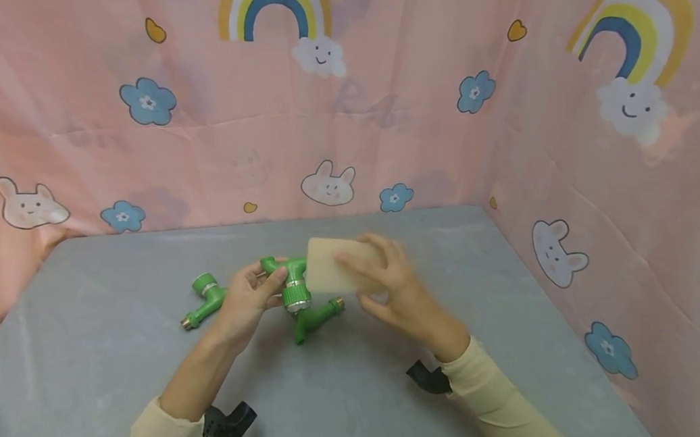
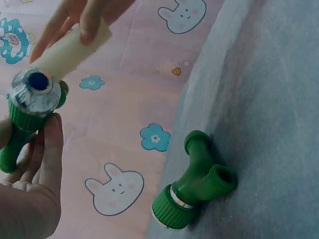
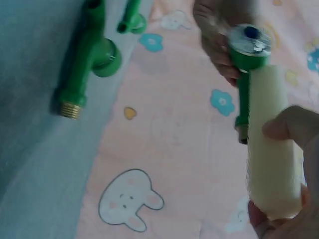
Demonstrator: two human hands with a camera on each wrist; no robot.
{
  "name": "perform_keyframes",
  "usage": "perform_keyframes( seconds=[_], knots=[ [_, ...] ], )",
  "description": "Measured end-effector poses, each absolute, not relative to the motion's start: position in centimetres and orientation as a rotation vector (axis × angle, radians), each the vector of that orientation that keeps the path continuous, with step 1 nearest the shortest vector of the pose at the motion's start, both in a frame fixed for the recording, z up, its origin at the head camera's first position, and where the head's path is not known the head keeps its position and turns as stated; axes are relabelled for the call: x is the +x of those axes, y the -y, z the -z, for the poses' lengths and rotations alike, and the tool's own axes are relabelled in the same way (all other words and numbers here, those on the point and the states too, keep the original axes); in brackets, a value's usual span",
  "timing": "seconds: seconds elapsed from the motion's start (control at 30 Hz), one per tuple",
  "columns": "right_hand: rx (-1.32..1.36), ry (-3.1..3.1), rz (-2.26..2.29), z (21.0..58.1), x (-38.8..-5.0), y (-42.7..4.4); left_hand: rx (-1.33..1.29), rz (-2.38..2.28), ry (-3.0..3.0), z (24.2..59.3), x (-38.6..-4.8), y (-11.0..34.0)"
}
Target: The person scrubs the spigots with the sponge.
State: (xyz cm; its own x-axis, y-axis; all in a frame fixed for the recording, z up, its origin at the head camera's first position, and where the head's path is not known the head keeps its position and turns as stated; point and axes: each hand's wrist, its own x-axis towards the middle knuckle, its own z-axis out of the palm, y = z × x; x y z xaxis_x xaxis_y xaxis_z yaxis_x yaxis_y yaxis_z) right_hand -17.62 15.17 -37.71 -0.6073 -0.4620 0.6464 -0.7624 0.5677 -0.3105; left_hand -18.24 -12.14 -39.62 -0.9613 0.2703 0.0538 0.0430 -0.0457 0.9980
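Observation:
In the head view my left hand (image 1: 247, 300) grips a green plastic faucet (image 1: 296, 291), thumb across its body. Its ribbed collar points down toward the table, and its silvery end shows in the left wrist view. My right hand (image 1: 402, 292) holds a pale cream sponge block (image 1: 329, 267) between thumb and fingers. One end of the sponge is up against the held faucet; in the right wrist view it partly covers the faucet's threaded arm. A second green faucet (image 1: 316, 321) lies on the table below the hands. Left of my left hand lies a third green faucet (image 1: 206, 301) with a brass-threaded end.
The grey-covered table (image 1: 363, 407) runs back to a pink patterned cloth (image 1: 211, 147), which also hangs along the right side. Black curved pieces (image 1: 230, 422) stick out at both wrists, by the cream sleeves.

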Motion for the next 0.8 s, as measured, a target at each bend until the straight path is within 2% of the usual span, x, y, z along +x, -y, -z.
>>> perform_keyframes(
  seconds=[0.2,0.43,0.63,0.8],
  knots=[
    [0.991,2.197,-0.508,38.4,-17.7,-14.3,0.263,-2.099,-1.961,39.2,-17.9,11.9],
    [0.94,2.165,-0.449,38.4,-18.7,-15.4,0.158,-2.122,-1.938,38.6,-17.9,12.2],
    [0.818,2.235,-0.717,38.0,-18.9,-16.7,0.156,-2.103,-2.018,39.2,-18.5,12.4],
    [0.924,2.303,-1.005,38.0,-18.1,-15.4,0.339,-2.001,-2.171,39.9,-18.4,11.8]
  ],
)
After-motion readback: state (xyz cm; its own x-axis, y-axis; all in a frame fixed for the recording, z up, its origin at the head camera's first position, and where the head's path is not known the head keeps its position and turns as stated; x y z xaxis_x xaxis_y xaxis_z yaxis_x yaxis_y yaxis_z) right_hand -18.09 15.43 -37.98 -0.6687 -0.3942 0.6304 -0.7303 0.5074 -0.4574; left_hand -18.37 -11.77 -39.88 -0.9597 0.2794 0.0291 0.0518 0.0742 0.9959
